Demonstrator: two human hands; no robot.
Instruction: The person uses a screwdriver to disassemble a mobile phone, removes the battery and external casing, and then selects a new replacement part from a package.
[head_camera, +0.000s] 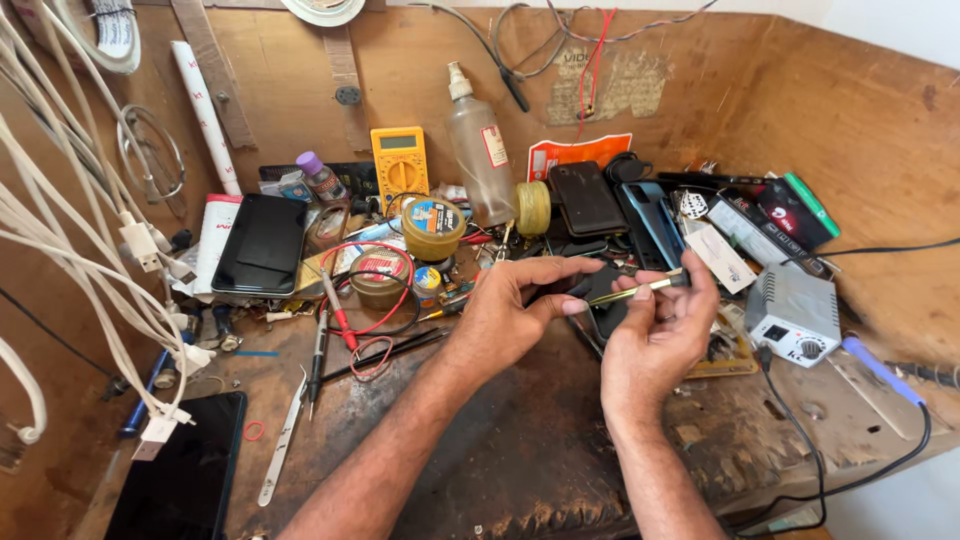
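Both forearms are being extended over the scarred wooden bench (560, 450). Just behind its worn front edge, a small dark phone part (600, 300) is being clamped in the left hand (505, 315), seemingly to steady it, while thin brass tweezers (640, 291) are being pinched in the right hand (660, 340), angled onto it.

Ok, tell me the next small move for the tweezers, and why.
Probably lower the tweezers tip onto the dark phone part. The right hand holds them pointing left over it, and the left hand grips that part by its edge, so it looks steadied for a touch.
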